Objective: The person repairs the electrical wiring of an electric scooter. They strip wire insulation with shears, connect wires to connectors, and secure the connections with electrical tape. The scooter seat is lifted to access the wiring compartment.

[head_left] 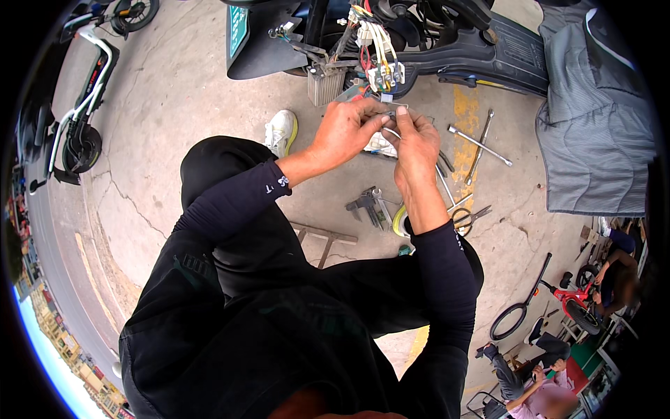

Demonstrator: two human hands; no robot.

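My left hand (349, 126) and my right hand (417, 143) meet in front of an opened electric scooter (453, 59). Both are closed, with fingertips pinched around a small piece that I cannot make out. A thin pale strand shows between the fingers. Just beyond my hands hangs a bundle of white, yellow and red wires (380, 42), ending in a terminal block (386, 75). To its left is a finned metal box (326, 85). Partly hidden behind my hands, a pale object (380, 144) lies low by the scooter.
On the concrete lie a cross-shaped wrench (480, 146), scissors (472, 218), pliers (364, 204), a spanner (380, 204) and a tape roll (400, 221). A grey quilted cover (593, 133) drapes at right. A white kick scooter (87, 91) stands left; people sit at lower right.
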